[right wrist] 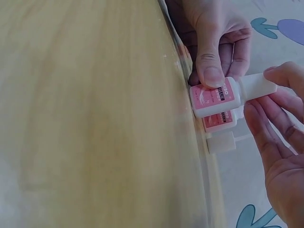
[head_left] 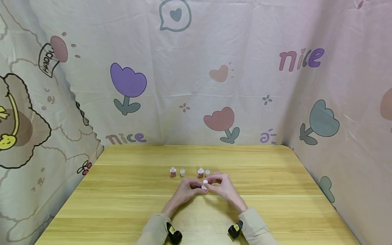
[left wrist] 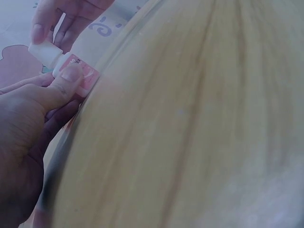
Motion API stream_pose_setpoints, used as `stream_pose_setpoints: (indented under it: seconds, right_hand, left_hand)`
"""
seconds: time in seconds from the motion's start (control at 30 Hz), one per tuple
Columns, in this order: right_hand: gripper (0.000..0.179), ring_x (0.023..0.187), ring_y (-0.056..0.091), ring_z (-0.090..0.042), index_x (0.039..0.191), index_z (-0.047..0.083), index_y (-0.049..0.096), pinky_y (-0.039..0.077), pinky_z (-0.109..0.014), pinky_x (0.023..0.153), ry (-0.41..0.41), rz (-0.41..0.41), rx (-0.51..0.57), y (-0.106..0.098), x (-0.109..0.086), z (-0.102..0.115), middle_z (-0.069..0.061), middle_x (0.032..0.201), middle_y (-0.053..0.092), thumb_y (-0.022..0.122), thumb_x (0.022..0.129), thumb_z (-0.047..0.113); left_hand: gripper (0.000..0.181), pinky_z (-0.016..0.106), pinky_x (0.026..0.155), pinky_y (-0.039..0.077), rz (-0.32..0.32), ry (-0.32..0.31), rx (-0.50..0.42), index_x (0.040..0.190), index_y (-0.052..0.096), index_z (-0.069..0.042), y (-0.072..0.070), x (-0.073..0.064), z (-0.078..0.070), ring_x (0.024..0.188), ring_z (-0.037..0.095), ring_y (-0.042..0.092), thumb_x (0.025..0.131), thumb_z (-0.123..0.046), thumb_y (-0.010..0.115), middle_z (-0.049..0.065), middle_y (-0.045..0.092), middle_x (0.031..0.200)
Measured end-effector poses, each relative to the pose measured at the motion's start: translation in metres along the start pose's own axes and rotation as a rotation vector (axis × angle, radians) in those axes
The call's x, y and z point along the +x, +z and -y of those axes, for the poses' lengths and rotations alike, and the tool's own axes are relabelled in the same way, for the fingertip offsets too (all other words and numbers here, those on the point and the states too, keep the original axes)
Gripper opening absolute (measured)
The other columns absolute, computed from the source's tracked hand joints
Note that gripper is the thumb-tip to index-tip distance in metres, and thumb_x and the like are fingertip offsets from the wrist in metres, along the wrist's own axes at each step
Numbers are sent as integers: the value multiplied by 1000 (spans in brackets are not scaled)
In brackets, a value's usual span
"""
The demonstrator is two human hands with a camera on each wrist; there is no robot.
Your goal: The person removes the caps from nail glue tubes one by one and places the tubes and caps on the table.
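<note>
My left hand grips a small glue bottle with a pink label, the thumb pressed across the label. The bottle's white cap sits at its neck, and my right hand pinches it between thumb and fingers. In the left wrist view the same glue bottle leans, its white cap toward the upper left. Just beyond the hands stands another glue bottle, with a loose white cap on its right, a thin pin pointing up from it.
Farther left on the wooden table stand a third glue bottle and another loose white cap. A printed cloth hangs behind the table's back edge and along both sides.
</note>
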State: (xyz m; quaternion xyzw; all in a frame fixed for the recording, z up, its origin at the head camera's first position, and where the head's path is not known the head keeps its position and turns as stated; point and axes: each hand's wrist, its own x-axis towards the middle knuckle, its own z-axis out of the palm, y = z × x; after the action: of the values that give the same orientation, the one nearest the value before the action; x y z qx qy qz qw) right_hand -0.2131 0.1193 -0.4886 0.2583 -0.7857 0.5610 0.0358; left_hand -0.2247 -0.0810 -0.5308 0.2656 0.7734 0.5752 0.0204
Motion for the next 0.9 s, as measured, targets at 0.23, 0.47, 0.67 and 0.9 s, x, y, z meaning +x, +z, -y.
stream_pose_setpoints:
  seconds: [0.23, 0.47, 0.67, 0.9]
  right_hand:
    - [13, 79, 65, -3, 92, 1, 76, 60, -28, 79, 39, -50, -16, 0, 1, -8, -17, 91, 74, 82, 82, 6]
    - [10, 78, 66, -3, 90, 3, 76, 59, -23, 78, 2, -48, -27, -1, 0, -8, -15, 89, 75, 81, 83, 7]
    - [13, 83, 69, -19, 96, -9, 74, 60, -47, 85, 18, -4, -20, -3, -3, 21, -24, 94, 72, 75, 84, -5]
    - [13, 84, 69, -17, 97, -10, 73, 60, -49, 85, 21, 2, 9, -5, -4, 29, -26, 96, 72, 74, 84, -5]
  left_hand:
    - [19, 20, 78, 59, -3, 30, 10, 104, 78, -8, -1, 0, 2, 89, 13, 76, 85, -13, 79, 11, 79, 98]
    - [19, 20, 78, 58, 3, 10, -1, 103, 78, -8, -1, -1, 1, 89, 18, 76, 85, -14, 79, 11, 79, 98]
    - [19, 20, 78, 59, 2, 7, -14, 102, 78, -8, 0, 0, 0, 89, 16, 76, 84, -14, 80, 11, 79, 97]
    - [19, 21, 78, 59, -6, 12, -9, 102, 78, -7, 0, 0, 1, 89, 16, 76, 83, -12, 80, 11, 79, 97]
